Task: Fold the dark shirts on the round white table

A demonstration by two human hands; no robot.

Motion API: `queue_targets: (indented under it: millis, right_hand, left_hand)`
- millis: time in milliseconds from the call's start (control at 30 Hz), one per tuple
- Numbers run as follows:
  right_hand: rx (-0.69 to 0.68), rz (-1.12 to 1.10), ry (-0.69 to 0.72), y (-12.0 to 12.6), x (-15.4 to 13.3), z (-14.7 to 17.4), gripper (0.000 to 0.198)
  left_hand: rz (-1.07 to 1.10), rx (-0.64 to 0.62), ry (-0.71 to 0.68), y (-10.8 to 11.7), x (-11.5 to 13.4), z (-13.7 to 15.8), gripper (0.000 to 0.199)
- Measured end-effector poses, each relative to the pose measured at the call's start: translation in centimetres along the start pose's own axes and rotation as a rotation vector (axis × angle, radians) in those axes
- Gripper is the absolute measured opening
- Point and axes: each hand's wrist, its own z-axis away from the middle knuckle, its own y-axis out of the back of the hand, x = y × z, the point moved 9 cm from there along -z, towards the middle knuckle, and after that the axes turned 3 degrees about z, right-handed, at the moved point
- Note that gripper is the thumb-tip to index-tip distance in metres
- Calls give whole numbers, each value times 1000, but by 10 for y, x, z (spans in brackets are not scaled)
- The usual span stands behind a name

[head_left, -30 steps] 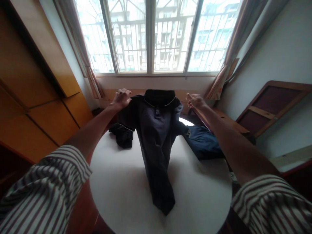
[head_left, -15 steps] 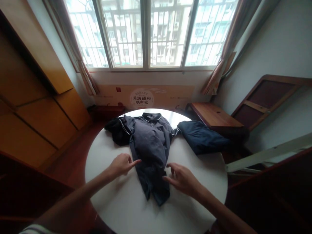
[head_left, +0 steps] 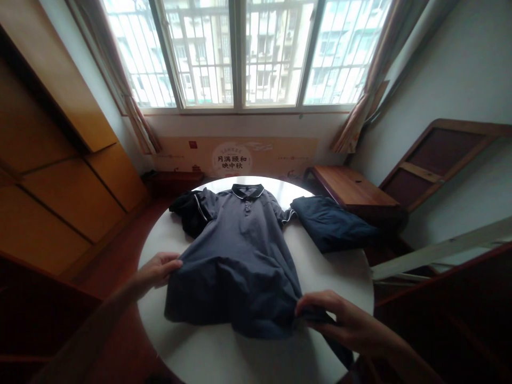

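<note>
A grey polo shirt (head_left: 244, 240) lies front side up on the round white table (head_left: 160, 341), its dark collar pointing to the window and its lower part spread wide with loose folds. My left hand (head_left: 160, 266) pinches the shirt's left edge between thumb and fingers. At the lower right corner, my right hand (head_left: 340, 314) is closed on the hem, and some dark cloth hangs below its fingers towards the table's edge. Black folded clothing (head_left: 190, 213) lies beside the left sleeve. Beyond the right sleeve is a folded navy garment (head_left: 336, 224).
Past the table on the right stands a low wooden table (head_left: 354, 186), with a wooden-framed panel (head_left: 432, 154) leaning by the wall. A pale rail (head_left: 436, 250) runs close to the table's right side. Wooden cabinets (head_left: 52, 202) line the left.
Both hands have taken hold of the shirt's lower part and moved apart. The narrow, bunched lower end is now pulled out wide, and the hem lies broader across the table.
</note>
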Motion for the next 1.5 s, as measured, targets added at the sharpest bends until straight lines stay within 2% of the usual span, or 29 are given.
queue_targets:
  millis: [100, 167, 200, 267, 333, 367, 433, 500, 567, 667, 733, 800, 867, 933, 1033, 1100, 1200, 1267, 1300, 1367, 1400, 1433, 1500]
  right_hand:
    - [-229, 65, -20, 16, 9, 14, 31]
    - [-292, 59, -30, 29, 17, -2, 33]
    - [-270, 47, -34, 39, 20, -19, 33]
    - [-106, 52, -72, 67, 27, -63, 34]
    - [118, 153, -155, 99, 34, -106, 34]
    - [184, 182, -177, 109, 34, -125, 34]
    - [264, 221, -205, 122, 34, -155, 32]
    - [304, 240, -220, 130, 36, -175, 29]
    - [341, 266, -244, 136, 42, -186, 30]
    - [375, 305, -291, 140, 58, -202, 36]
    - [390, 330, -322, 140, 71, -216, 37]
    - [401, 356, -348, 140, 82, -233, 36]
    - [409, 383, -368, 141, 92, -248, 37]
    - [423, 414, -379, 144, 99, -257, 33]
    - [507, 477, -354, 157, 99, -256, 17]
    - [601, 519, -303, 170, 92, -251, 11]
    - [792, 593, -136, 193, 69, -244, 16]
    - [855, 631, -61, 204, 58, -246, 22]
    - [845, 641, -54, 206, 56, -250, 24]
    - [759, 646, -76, 202, 58, -256, 28]
    - [714, 647, -80, 197, 59, -255, 29]
    - [682, 647, -81, 190, 60, -249, 30]
    - [599, 646, -51, 166, 58, -227, 26]
  left_hand:
    - [-220, -205, 151, 13, -16, 19, 52]
    - [-408, -210, 124, 21, -5, 14, 47]
    - [-490, -178, 65, 22, 8, 4, 44]
    - [-589, -105, -108, 14, 48, -28, 39]
    - [-596, -32, -283, -3, 94, -74, 35]
    - [-587, 29, -338, -11, 115, -100, 33]
    - [-604, 147, -347, -25, 144, -157, 26]
    - [-668, 286, -286, -32, 160, -210, 20]
    - [-702, 391, -240, -34, 167, -250, 25]
    - [-717, 519, -179, -24, 161, -287, 49]
    - [-709, 555, -130, -13, 150, -304, 64]
    - [-690, 541, -93, -5, 139, -317, 69]
    - [-668, 500, -85, 0, 131, -327, 61]
    - [-649, 466, -120, 2, 128, -332, 43]
    - [-625, 504, -277, 6, 138, -326, 24]
    - [-575, 599, -501, 11, 155, -313, 23]
    - [-447, 733, -793, 19, 176, -294, 31]
    - [-390, 758, -831, 21, 182, -296, 41]
    - [-385, 752, -821, 20, 184, -298, 46]
    - [-431, 679, -786, 7, 184, -302, 50]
    - [-481, 603, -779, -6, 183, -299, 49]
    - [-535, 510, -789, -22, 179, -291, 46]
    - [-640, 285, -858, -60, 165, -256, 38]
